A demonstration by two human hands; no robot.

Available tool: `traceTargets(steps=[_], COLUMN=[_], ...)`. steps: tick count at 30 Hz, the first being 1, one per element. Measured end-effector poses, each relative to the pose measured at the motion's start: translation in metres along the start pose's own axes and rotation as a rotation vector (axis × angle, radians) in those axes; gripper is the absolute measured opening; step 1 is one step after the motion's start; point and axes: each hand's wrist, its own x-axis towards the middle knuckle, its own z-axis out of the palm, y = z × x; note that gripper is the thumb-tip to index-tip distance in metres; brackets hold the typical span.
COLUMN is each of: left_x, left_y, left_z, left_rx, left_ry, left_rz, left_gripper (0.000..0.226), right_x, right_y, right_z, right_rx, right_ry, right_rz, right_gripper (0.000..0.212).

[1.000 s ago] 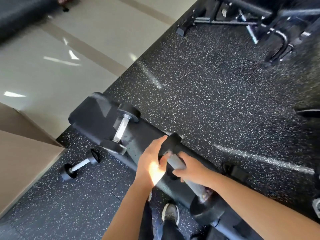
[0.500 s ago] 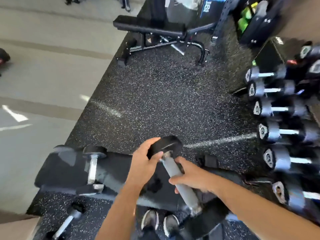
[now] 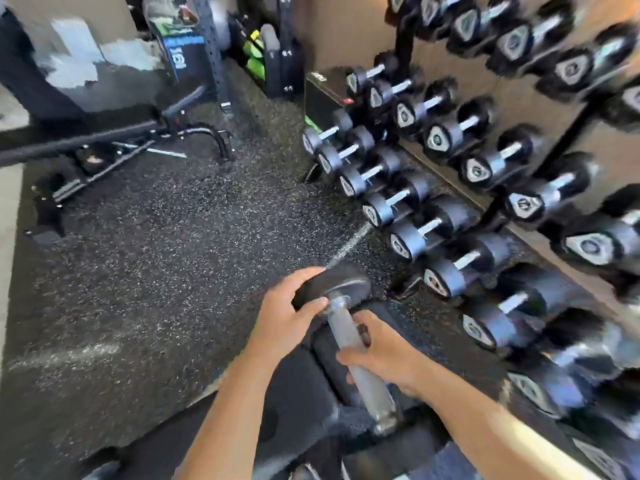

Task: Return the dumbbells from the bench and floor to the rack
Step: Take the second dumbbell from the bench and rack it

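Observation:
I hold a black-headed dumbbell (image 3: 349,327) with a grey handle in both hands, low in the middle of the view. My left hand (image 3: 282,320) cups its far head from the left. My right hand (image 3: 381,355) is wrapped around the handle. The near head is partly hidden below. The black bench (image 3: 270,417) lies under my arms at the bottom. The dumbbell rack (image 3: 491,202) fills the right side, with several rows of black dumbbells on tilted tiers. The picture is blurred by motion.
Speckled black rubber floor (image 3: 173,258) spreads to the left and ahead. Another bench frame (image 3: 114,147) stands at the far left. A power rack upright (image 3: 211,46) and stored gear sit at the back.
My view has swung right from the bench toward the rack. The dumbbell has come off the bench and travels with both hands. The other dumbbells on the bench and floor have left the view.

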Motion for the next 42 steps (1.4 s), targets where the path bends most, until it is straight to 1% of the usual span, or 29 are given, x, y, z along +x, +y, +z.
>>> traceTargets(steps=[7,11,13,17,21,25,27,31,36,39,42], left_x=[0.04,0.047,0.045,0.033,0.019,0.007,0.003,-0.002,0.005,0.017,0.039], left_y=[0.048,0.084,0.103,0.146,0.194,0.231,0.244,0.266,0.282,0.292,0.304], left_z=[0.078,0.147,0.187,0.274,0.36,0.434,0.463,0.514,0.571,0.607,0.648], left_rx=[-0.017,-0.077,-0.102,-0.109,-0.158,-0.244,-0.28,-0.296,-0.289,-0.304,-0.319], left_ry=[-0.236,-0.347,-0.375,-0.439,-0.544,-0.632,-0.67,-0.776,-0.88,-0.938,-0.975], left_rz=[0.193,0.276,0.297,0.38,0.445,0.456,0.453,0.451,0.432,0.416,0.439], left_gripper=[0.043,0.047,0.046,0.037,0.039,0.048,0.049,0.048,0.046,0.046,0.045], right_x=[-0.052,-0.089,-0.111,-0.163,-0.214,-0.251,-0.266,-0.292,-0.313,-0.315,-0.31], right_y=[0.028,0.059,0.079,0.128,0.179,0.218,0.233,0.257,0.277,0.287,0.297], right_z=[-0.058,-0.103,-0.127,-0.182,-0.239,-0.285,-0.303,-0.333,-0.37,-0.398,-0.436], right_rx=[0.177,0.268,0.302,0.374,0.434,0.467,0.523,0.585,0.63,0.634,0.665], right_ry=[0.353,0.504,0.567,0.64,0.752,0.862,0.893,0.945,0.997,1.049,1.09], right_rz=[0.038,0.056,0.054,0.074,0.094,0.145,0.146,0.141,0.182,0.234,0.268], right_gripper=[0.034,0.038,0.038,0.035,0.028,0.04,0.041,0.033,0.029,0.031,0.033])
